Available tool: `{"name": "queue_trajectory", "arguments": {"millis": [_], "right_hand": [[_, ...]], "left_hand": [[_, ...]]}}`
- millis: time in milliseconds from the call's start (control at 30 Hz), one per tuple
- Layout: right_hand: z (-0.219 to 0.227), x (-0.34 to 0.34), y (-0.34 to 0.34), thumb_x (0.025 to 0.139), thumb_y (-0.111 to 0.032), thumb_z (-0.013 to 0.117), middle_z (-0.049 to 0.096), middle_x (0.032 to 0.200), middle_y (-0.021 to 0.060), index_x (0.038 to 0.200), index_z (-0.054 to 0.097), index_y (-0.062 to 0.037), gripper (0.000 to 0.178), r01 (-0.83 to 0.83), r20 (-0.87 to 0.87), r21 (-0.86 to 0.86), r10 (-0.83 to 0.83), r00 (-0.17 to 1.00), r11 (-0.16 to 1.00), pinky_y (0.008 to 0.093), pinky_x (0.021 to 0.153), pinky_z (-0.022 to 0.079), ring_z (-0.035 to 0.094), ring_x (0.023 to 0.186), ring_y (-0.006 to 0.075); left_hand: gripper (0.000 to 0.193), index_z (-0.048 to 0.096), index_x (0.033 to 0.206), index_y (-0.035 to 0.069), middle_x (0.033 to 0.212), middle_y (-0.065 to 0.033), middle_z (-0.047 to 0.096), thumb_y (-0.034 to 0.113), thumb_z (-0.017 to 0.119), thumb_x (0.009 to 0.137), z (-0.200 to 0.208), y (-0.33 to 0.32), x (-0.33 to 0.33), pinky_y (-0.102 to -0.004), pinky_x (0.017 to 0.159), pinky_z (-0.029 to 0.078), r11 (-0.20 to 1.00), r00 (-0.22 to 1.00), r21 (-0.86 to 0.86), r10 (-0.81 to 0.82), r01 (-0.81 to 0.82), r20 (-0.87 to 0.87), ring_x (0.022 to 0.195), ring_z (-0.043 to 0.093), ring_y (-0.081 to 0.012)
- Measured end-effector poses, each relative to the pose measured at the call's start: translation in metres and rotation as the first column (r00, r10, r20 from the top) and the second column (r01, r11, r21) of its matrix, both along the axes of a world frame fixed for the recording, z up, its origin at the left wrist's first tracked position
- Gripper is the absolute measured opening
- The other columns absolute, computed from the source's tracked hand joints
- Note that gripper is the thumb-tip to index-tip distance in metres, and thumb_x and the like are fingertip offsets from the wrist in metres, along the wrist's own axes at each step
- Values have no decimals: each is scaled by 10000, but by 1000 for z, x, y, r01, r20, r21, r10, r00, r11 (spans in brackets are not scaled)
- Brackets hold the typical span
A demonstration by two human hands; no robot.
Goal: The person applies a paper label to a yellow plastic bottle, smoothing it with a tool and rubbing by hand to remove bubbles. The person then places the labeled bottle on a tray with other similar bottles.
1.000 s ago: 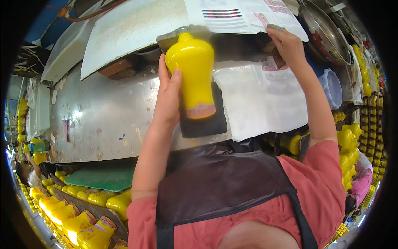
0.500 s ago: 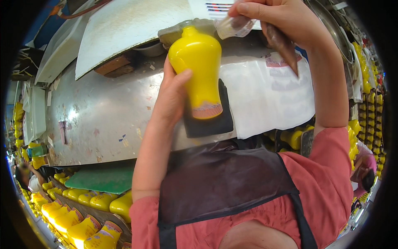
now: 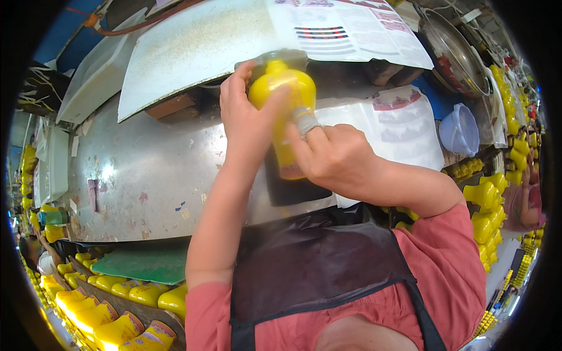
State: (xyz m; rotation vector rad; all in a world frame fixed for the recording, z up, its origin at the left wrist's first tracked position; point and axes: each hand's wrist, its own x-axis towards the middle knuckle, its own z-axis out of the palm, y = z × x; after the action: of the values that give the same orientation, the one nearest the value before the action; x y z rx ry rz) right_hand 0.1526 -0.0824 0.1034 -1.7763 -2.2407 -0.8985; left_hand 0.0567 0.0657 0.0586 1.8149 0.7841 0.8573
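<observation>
1. I wear a coral-red cloth shirt (image 3: 281,324) with short, loose sleeves; the left sleeve (image 3: 208,304) and the right sleeve (image 3: 442,234) both end above the forearm, so my forearms are bare.
2. Small gathers pucker the cloth of the shirt just below the neckline.
3. Over it sits a dark brown, glossy, smooth-faced apron (image 3: 316,269) with a broad bib, its edge trimmed in black.
4. Two flat black straps (image 3: 426,310) run from the bib's corners.
5. Toward my waist, the apron's material creases into shiny folds.
6. A greyish band (image 3: 305,121), slightly blurred, wraps one finger of my right hand (image 3: 339,152).
</observation>
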Motion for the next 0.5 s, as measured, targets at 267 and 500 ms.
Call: {"name": "queue_trajectory", "arguments": {"millis": [267,500], "right_hand": [[-22,-6,-15,743,-137,641,447,627,-15,1118,752,-24,407,-40,-20,1,40,999,999,269,401,365,496,481,114],[-10,-1,-42,812,-157,663,512,666,18,1061,716,-85,264,-122,-244,-158,81,966,980,324,413,434,562,498,169]], "left_hand": [[538,604,1303,5,1253,-153,577,342,745,908,-19,0,4,-376,1018,455,997,979,-73,5,10,206,1146,566,-270],[816,290,1556,-1,1499,-251,393,369,680,941,-39,-10,-19,-466,1173,314,980,996,183,-90,83,29,1363,448,-382]]}}
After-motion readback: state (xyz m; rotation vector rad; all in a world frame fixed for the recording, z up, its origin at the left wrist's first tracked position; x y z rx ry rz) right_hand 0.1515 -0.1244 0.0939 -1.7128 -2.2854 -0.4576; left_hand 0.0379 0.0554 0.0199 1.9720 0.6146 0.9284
